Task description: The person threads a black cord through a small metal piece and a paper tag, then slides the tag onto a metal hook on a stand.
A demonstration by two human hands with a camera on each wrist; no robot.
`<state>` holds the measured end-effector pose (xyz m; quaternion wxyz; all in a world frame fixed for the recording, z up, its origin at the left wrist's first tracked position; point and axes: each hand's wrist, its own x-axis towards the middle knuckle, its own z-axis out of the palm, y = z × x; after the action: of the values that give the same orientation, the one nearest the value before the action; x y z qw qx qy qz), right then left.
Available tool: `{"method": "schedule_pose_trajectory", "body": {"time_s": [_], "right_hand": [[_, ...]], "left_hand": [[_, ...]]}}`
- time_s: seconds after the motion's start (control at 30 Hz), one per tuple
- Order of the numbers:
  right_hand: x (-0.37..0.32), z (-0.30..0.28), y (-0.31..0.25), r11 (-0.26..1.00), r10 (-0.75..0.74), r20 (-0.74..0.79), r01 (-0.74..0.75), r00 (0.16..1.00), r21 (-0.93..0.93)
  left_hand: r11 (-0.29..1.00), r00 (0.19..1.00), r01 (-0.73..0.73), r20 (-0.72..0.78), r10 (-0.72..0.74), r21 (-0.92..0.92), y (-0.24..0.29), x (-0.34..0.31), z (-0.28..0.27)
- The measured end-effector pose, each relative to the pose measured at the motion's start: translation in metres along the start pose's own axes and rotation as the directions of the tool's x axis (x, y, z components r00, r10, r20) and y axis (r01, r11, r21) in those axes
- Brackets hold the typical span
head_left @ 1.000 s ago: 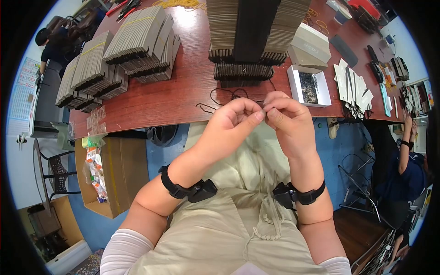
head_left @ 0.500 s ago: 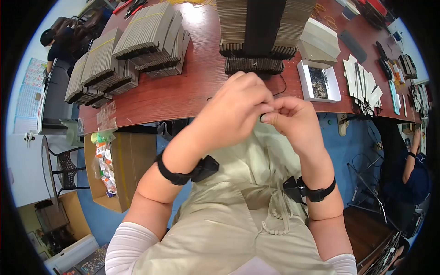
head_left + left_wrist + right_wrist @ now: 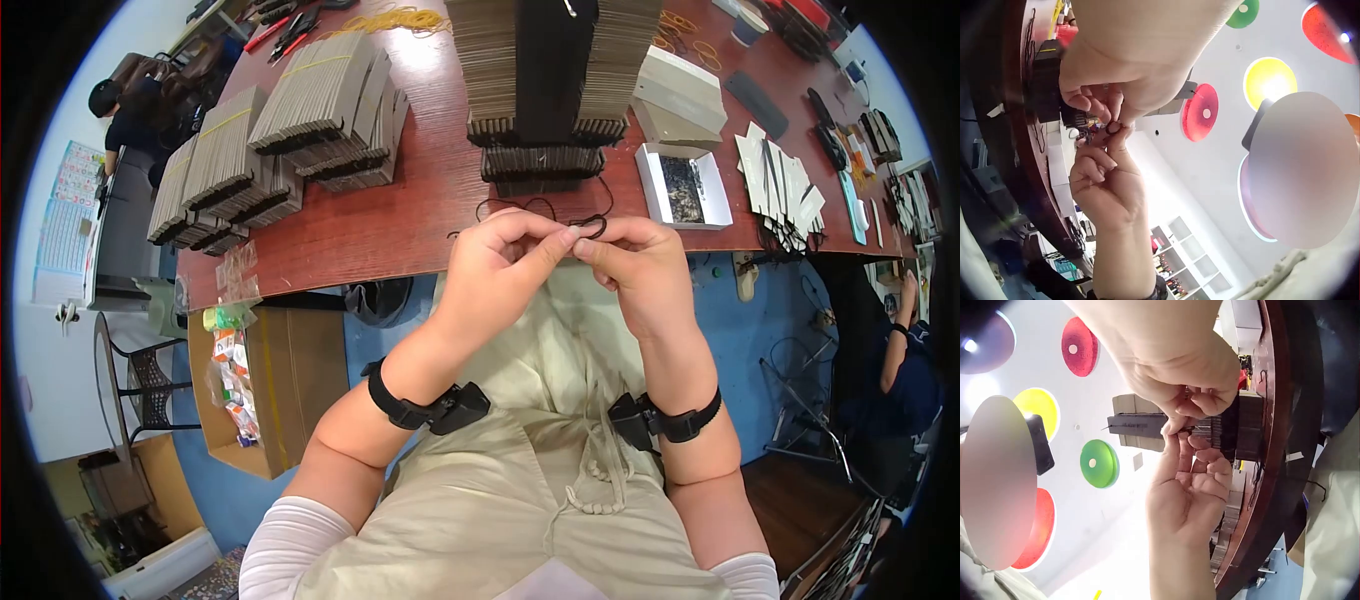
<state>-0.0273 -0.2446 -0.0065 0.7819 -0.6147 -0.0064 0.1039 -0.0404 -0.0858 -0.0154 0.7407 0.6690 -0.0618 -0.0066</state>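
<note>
Both hands meet fingertip to fingertip at the table's near edge in the head view. A thin black cord (image 3: 592, 222) loops up from between them. The left hand (image 3: 505, 275) pinches it between thumb and forefinger. Thumb and forefinger of the right hand (image 3: 640, 270) pinch it close beside. In the left wrist view a small dark loop (image 3: 1113, 127) shows at the fingertips. Behind the hands stands a tall stack of grey cards (image 3: 490, 80) with black edges and a black strip (image 3: 548, 75) down its middle.
Bundled grey card stacks (image 3: 310, 90) lie on the left of the red table (image 3: 430, 190). To the right are a white box of small dark pieces (image 3: 726, 195), pale strips (image 3: 775, 185) and a grey carton (image 3: 675, 100). An open cardboard box (image 3: 305, 370) sits below at left.
The left hand turned over the fingertips half a second ago and has turned back, its thumb uppermost again. A black loop now rises above the joined fingertips.
</note>
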Motion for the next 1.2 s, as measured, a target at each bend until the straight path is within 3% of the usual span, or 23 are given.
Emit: {"method": "schedule_pose_trajectory", "body": {"time_s": [0.1, 0.17, 0.27, 0.37, 0.47, 0.57, 0.67, 0.73, 0.9, 0.97, 1.07, 1.17, 1.2], "right_hand": [[-0.002, 0.002, -0.002, 1.0, 0.021, 0.0, -0.021, 1.0, -0.002], [-0.004, 0.004, -0.002, 0.987, 0.056, -0.01, -0.054, 0.998, 0.149], [-0.003, 0.001, -0.004, 0.96, 0.141, 0.07, -0.154, 0.987, 0.236], [0.0, -0.006, -0.006, 0.916, 0.217, 0.208, -0.273, 0.954, 0.294], [0.002, -0.01, -0.012, 0.888, 0.245, 0.265, -0.325, 0.933, 0.324], [0.003, -0.013, -0.01, 0.879, 0.231, 0.268, -0.319, 0.935, 0.355], [0.003, -0.015, -0.007, 0.88, 0.191, 0.241, -0.275, 0.952, 0.388], [0.004, -0.014, -0.007, 0.897, 0.167, 0.22, -0.24, 0.961, 0.37], [0.003, -0.011, -0.006, 0.933, 0.119, 0.208, -0.181, 0.971, 0.31], [0.003, -0.009, -0.002, 0.96, 0.016, 0.199, -0.07, 0.98, 0.271], [0.0, -0.002, 0.001, 0.985, -0.136, 0.101, 0.123, 0.986, 0.12], [-0.008, 0.007, 0.001, 0.907, -0.345, 0.008, 0.336, 0.939, -0.253], [-0.01, 0.01, 0.0, 0.831, -0.423, 0.003, 0.389, 0.906, -0.398]], "left_hand": [[0.979, 0.981, -0.144, -0.109, 0.16, 0.144, -0.006, 0.001, 0.005], [0.964, 0.963, -0.191, -0.158, 0.22, 0.183, -0.005, 0.001, 0.007], [0.95, 0.959, -0.195, -0.155, 0.237, 0.245, -0.003, 0.003, 0.004], [0.903, 0.934, -0.3, -0.099, 0.345, 0.308, -0.004, 0.001, 0.002], [0.606, 0.777, -0.572, 0.129, 0.616, 0.553, 0.004, 0.004, -0.002], [0.521, 0.72, -0.659, 0.254, 0.645, 0.543, 0.007, 0.004, -0.01], [0.809, 0.904, -0.414, 0.086, 0.418, 0.418, 0.015, -0.006, -0.005], [0.916, 0.954, -0.301, 0.075, 0.292, 0.265, 0.005, -0.004, -0.008], [0.996, 0.997, -0.045, 0.061, 0.041, 0.072, 0.003, -0.005, -0.011], [0.997, 0.997, 0.073, 0.038, -0.074, 0.016, 0.005, -0.005, -0.011], [0.993, 0.992, 0.11, 0.049, -0.113, 0.052, 0.009, -0.007, -0.011], [0.955, 0.983, -0.181, 0.056, 0.172, 0.237, 0.007, -0.006, -0.006], [0.964, 0.984, -0.178, 0.063, 0.169, 0.198, 0.007, -0.005, -0.005]]}}
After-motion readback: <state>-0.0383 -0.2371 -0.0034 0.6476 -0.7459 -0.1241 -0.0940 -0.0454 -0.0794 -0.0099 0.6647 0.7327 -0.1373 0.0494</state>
